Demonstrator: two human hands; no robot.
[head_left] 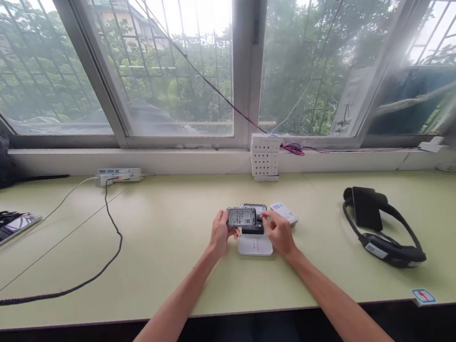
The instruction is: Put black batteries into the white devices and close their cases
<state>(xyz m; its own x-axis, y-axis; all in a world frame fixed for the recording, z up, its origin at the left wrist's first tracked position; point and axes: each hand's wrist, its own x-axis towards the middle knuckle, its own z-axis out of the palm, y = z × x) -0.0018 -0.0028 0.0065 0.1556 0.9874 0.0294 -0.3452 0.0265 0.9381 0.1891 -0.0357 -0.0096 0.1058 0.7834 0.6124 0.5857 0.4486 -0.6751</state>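
My left hand [219, 234] grips the left end of a small dark-framed electronic device [240, 217], whose printed label faces up. At the device's right end, my right hand [280, 234] is pinched closed; whatever its fingertips hold is too small to name. Partly hidden behind the device lies a similar labelled unit [259, 208]. A black flat piece [253, 228] shows just below the device. Nearer to me, a white rounded cover [255, 247] rests on the table between my wrists. Several white flat pieces [283, 212] lie stacked beside my right hand.
On the right lies a black headset [394, 251] with a strap. A white multi-socket block [264, 157] stands by the sill with red and blue wires. A power strip [120, 175] feeds a black cable [112, 218] across the left. A tablet-like device [8, 233] lies far left.
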